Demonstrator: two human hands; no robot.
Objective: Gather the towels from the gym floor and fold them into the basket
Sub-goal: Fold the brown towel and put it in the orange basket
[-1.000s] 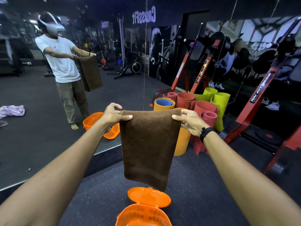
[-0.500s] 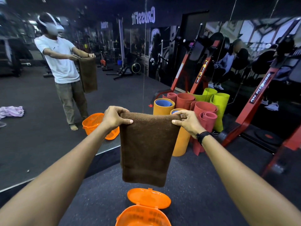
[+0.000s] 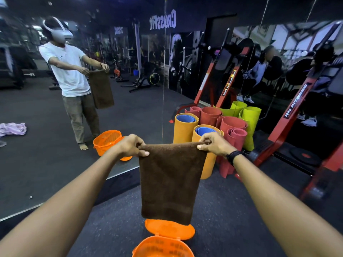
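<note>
Gym floor below — both hands (image 3: 171, 146) pinch brown towel's (image 3: 169, 182) top corners.

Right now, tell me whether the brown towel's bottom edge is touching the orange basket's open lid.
Cannot tell. In the head view the brown towel hangs from both hands and its bottom edge overlaps the orange basket's lid, hiding any contact or gap.

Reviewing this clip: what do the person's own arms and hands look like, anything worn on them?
Both forearms are bare, with no sleeves in view and no gloves. The left hand wears nothing visible. The right hand has a black band, perhaps a watch, round its wrist.
</note>
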